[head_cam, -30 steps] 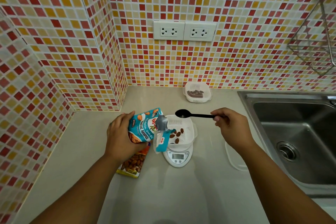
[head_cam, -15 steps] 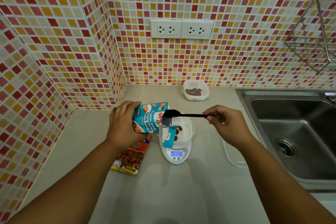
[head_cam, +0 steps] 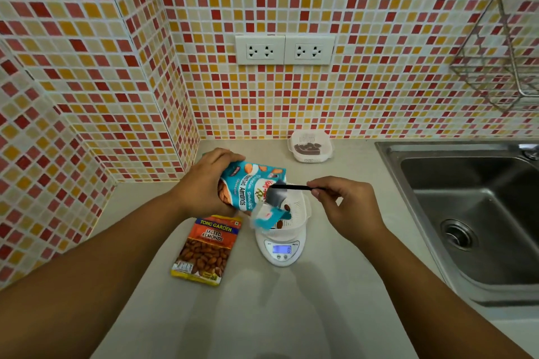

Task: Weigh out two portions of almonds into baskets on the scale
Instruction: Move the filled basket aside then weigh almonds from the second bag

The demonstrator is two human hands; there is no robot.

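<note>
Obstacles as I see them: scale [head_cam: 281,248] with white basket [head_cam: 294,213] on top sits mid-counter [head_cam: 262,315]. Orange almond packet [head_cam: 205,248] lies flat just to its left. Teal bag [head_cam: 248,186], tilted in left hand [head_cam: 204,183], overhangs the basket's left side; black spoon [head_cam: 294,187] from right hand [head_cam: 347,204] crosses above it. Second basket [head_cam: 310,146] against the back wall. Sink [head_cam: 478,213] bounds the right. Open counter in front of the scale, between the forearms.

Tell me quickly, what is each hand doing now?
Left hand: grips the teal almond bag, tilted over the basket.
Right hand: pinches the black spoon handle.
</note>
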